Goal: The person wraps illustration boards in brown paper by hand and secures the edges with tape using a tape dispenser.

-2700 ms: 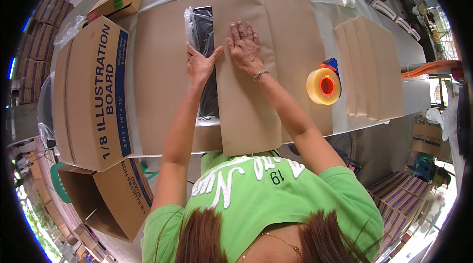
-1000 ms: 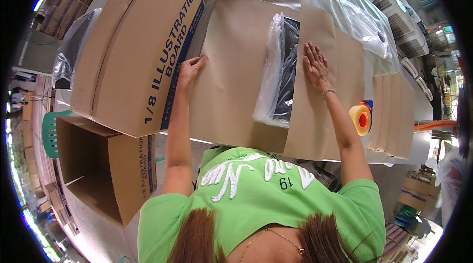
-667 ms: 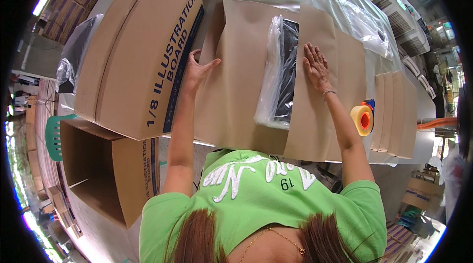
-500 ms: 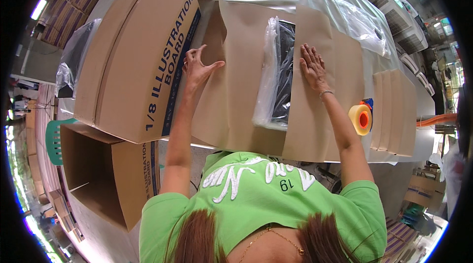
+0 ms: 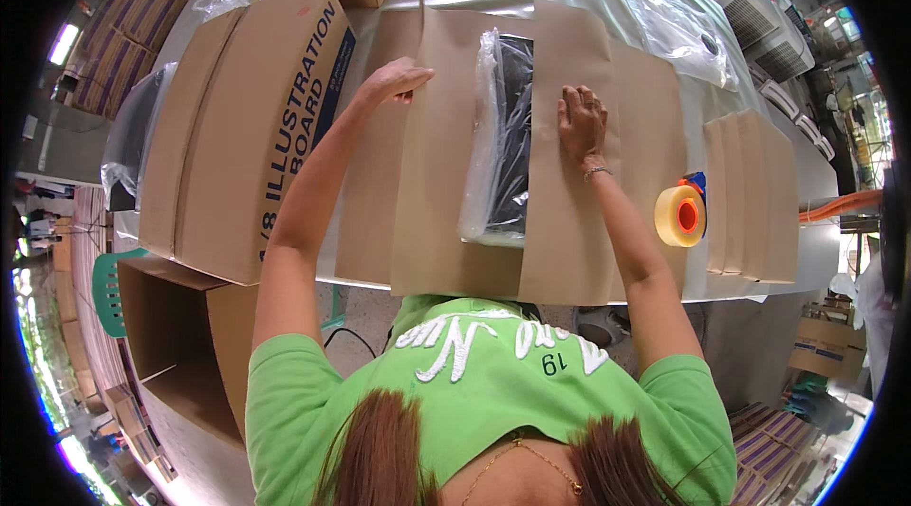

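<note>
Pinching a folded brown paper sheet (image 5: 438, 174) with fingers of the left hand (image 5: 395, 81); resting the open, slightly bent right hand (image 5: 583, 123) on it, near a rectangular, plastic-wrapped black item (image 5: 513, 131).

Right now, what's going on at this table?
A person in a light-green shirt is handling brown paper around a flat black item in clear plastic. The curled left hand is at the raised left flap; its grip is unclear. The right hand rests on the right flap. The item shows between the flaps. A yellowish tape roll with an orange core sits to the right.
</note>
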A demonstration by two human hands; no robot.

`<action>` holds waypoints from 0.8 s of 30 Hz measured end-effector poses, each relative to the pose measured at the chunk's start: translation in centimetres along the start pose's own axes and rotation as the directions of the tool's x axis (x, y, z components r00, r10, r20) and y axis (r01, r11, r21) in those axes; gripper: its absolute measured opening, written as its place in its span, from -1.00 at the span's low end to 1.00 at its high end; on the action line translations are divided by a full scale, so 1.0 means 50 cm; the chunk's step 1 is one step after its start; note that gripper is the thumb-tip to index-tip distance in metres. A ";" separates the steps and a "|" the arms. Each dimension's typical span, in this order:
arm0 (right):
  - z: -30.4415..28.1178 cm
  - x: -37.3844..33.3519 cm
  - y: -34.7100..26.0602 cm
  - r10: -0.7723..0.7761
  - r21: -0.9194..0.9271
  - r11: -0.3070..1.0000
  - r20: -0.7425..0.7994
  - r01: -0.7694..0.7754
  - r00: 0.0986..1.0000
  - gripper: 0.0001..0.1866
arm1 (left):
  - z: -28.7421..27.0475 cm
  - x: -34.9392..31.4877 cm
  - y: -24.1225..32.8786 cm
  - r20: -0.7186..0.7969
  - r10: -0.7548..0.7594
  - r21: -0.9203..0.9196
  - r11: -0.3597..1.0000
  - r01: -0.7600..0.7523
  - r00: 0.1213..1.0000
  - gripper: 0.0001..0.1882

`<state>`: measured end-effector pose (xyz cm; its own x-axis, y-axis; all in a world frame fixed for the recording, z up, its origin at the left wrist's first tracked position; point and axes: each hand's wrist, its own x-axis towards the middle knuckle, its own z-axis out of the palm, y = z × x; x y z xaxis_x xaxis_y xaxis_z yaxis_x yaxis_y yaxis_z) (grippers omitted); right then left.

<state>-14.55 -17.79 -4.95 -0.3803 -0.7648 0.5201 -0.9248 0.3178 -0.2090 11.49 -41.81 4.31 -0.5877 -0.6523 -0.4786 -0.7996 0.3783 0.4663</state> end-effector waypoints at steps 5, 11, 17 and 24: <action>-0.014 -0.007 0.016 0.031 -0.036 0.999 -0.012 -0.031 0.999 -0.72 | 0.067 -0.035 0.197 -0.185 0.367 -0.248 0.880 -0.405 0.912 -0.46; 0.010 -0.005 0.014 0.012 -0.005 1.000 0.019 -0.012 1.000 -0.69 | 0.258 -0.019 0.369 -0.278 0.237 -0.073 0.961 -0.267 0.931 -0.49; 0.024 -0.021 0.022 -0.001 -0.012 1.000 0.138 0.002 0.990 -0.70 | 0.352 0.006 0.374 -0.283 0.199 -0.029 0.976 -0.215 0.938 -0.49; 0.015 -0.013 0.055 0.065 0.106 0.991 0.121 -0.078 0.991 -0.64 | 0.380 0.046 0.372 -0.361 0.224 -0.120 0.951 -0.284 0.905 -0.51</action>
<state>-16.84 -16.85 -6.47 -0.4373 -0.8047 0.4015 -0.8879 0.3153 -0.3350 -7.10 -23.79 -2.25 -0.6665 -0.7431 -0.0598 -0.5793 0.4659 0.6688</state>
